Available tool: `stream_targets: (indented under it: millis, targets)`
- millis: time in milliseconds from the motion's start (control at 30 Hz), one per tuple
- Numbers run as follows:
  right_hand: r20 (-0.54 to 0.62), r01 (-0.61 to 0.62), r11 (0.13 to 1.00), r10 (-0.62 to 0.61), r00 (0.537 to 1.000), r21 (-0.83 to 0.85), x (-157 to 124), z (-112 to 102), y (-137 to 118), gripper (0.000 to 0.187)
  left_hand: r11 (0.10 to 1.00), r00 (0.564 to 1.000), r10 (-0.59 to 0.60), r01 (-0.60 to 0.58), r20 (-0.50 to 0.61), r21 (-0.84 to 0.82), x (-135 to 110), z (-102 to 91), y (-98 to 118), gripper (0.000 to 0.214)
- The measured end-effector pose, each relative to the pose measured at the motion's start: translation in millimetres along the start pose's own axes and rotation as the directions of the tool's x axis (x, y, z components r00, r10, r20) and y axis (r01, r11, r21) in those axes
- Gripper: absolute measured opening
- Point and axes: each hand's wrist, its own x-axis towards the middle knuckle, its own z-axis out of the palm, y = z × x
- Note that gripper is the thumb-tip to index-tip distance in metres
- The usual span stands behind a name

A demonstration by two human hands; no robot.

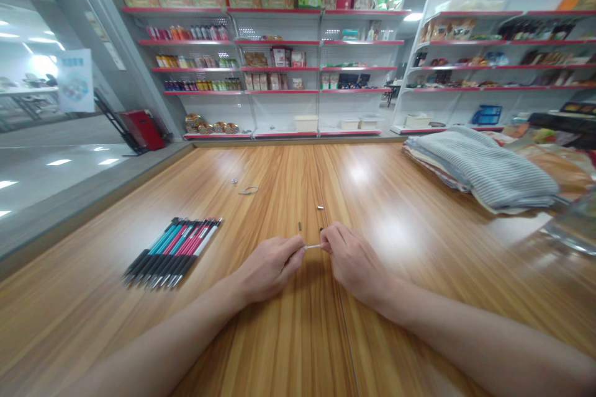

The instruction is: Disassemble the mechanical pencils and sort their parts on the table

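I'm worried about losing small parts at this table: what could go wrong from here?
The small silver cylinder lies loose and might roll if nudged. The tiny dark piece sits just beyond the left hand, so a knuckle could flick it away. The thin pale rod, pinched between left and right hand, may bend or slip under uneven force.

We look forward and down from one head-worn camera, near above the left hand and right hand, facing the distant shelves.
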Motion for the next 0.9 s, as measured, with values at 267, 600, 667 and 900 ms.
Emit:
stream_targets:
  millis: [267, 600, 667, 900]
  targets:
    - [0.012, 0.024, 0.999, -0.023, 1.000, -0.039, 1, -3, -3, 0.013, 0.996, 0.999, 0.028, -0.030, 0.018, 0.089, 1, -3.2, 5, 0.025]
    - [-0.045, 0.026, 0.999, -0.027, 0.999, -0.044, 2, -4, -4, 0.015, 0.995, 1.000, -0.006, 0.006, 0.001, 0.098, 0, 0.9, 2, 0.024]
    - [-0.040, 0.047, 0.998, -0.049, 0.998, -0.041, 2, -6, -5, 0.016, 0.991, 1.000, 0.020, -0.021, 0.007, 0.129, 0, -0.1, 3, 0.024]
    - [0.020, 0.211, 0.977, -0.212, 0.977, 0.028, 2, -14, -10, 0.020, 0.975, 0.987, 0.157, -0.160, 0.032, 0.157, 0, 2.7, 3, 0.018]
